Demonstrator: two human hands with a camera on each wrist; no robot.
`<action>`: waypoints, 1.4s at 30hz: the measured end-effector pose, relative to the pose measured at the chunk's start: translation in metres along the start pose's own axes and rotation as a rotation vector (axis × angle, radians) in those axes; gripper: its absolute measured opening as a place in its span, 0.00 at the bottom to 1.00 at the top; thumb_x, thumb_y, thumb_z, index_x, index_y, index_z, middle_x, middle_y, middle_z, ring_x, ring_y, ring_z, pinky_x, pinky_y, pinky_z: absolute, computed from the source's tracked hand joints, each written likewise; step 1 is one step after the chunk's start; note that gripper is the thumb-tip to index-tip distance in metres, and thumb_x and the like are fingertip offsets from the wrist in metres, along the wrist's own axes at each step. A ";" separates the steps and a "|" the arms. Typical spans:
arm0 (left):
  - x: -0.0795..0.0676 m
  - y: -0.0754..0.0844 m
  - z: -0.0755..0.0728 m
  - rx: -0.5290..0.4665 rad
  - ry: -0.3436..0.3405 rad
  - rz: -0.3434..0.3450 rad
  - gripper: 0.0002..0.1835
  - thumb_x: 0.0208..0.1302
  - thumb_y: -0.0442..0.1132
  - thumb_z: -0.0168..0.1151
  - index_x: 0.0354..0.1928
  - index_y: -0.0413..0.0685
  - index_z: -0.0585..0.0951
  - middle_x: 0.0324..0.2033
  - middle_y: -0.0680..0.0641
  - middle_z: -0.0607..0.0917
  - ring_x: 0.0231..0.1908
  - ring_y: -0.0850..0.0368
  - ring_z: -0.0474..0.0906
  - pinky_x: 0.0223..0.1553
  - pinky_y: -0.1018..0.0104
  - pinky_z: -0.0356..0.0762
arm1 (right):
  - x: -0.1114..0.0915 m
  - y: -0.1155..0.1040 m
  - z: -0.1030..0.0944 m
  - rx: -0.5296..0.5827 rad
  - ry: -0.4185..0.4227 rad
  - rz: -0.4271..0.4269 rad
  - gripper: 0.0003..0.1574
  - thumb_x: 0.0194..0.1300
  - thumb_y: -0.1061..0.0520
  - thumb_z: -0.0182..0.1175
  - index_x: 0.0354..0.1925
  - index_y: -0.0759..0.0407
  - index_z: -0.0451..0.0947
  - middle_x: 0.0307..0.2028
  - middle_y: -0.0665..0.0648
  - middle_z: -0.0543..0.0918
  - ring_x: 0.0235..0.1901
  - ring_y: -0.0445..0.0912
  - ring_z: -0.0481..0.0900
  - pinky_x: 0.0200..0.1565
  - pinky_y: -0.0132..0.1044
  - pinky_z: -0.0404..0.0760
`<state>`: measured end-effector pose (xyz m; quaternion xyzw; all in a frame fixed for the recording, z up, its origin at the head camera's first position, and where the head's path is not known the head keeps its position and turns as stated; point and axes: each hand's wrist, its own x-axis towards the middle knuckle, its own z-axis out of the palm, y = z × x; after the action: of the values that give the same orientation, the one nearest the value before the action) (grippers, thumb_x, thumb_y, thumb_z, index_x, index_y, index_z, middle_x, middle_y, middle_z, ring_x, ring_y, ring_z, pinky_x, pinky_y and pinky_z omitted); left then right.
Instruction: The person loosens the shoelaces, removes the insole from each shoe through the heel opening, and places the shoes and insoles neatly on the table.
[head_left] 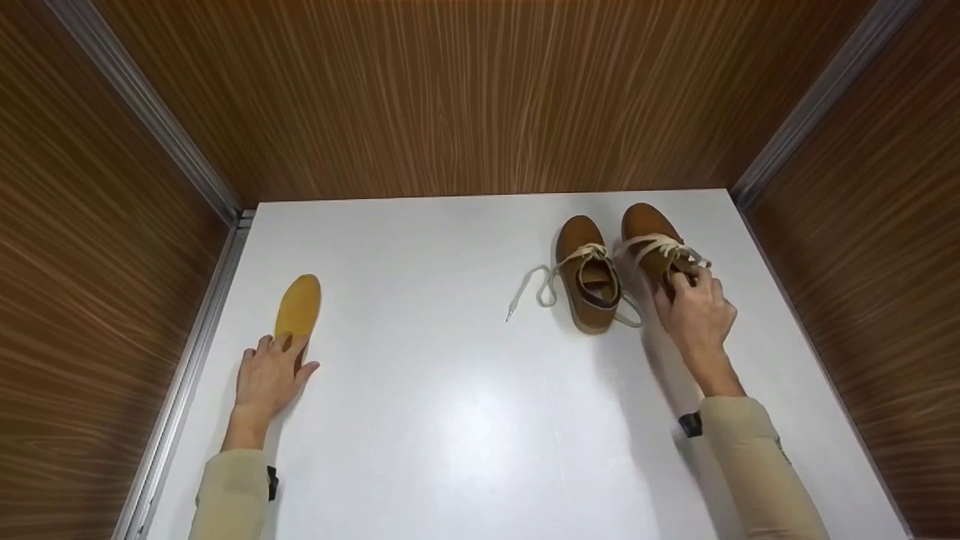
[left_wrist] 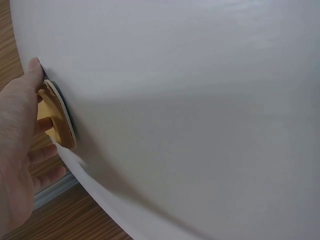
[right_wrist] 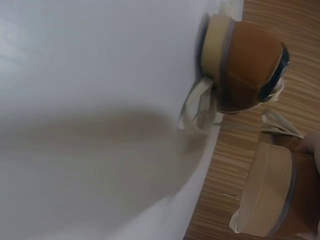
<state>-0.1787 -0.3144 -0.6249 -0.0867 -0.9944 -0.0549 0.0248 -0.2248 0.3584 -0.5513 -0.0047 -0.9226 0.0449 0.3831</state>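
A yellow insole (head_left: pixel 299 304) lies on the white table at the left. My left hand (head_left: pixel 268 373) is over its near end with the fingertips touching it, the thumb spread out to the side. In the left wrist view, the insole's thick curved end (left_wrist: pixel 61 117) shows under the fingers. At the right, my right hand (head_left: pixel 699 311) grips a brown lace-up shoe (head_left: pixel 643 223) by its heel opening, some fingers hidden inside. The heel of this shoe (right_wrist: pixel 267 192) fills the right wrist view's lower corner. Left of it stands the matching shoe (head_left: pixel 577 234), toe pointing away.
A loose cream lace (head_left: pixel 534 281) trails left from the standing shoe across the white table (head_left: pixel 420 337). Wood-grain panels (head_left: pixel 487 97) rise at the back and both sides, with metal rails (head_left: pixel 150 112) along the corners.
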 end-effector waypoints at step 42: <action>0.001 0.005 0.000 0.016 -0.016 -0.003 0.31 0.76 0.57 0.60 0.73 0.47 0.74 0.68 0.29 0.76 0.66 0.27 0.71 0.57 0.31 0.74 | -0.004 -0.119 -0.030 0.294 0.110 -0.305 0.13 0.55 0.52 0.75 0.36 0.57 0.85 0.41 0.64 0.89 0.35 0.63 0.88 0.23 0.56 0.85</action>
<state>-0.1786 -0.3097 -0.6244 -0.0854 -0.9951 -0.0461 0.0175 -0.1977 0.2425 -0.5230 0.1884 -0.8739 0.1201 0.4317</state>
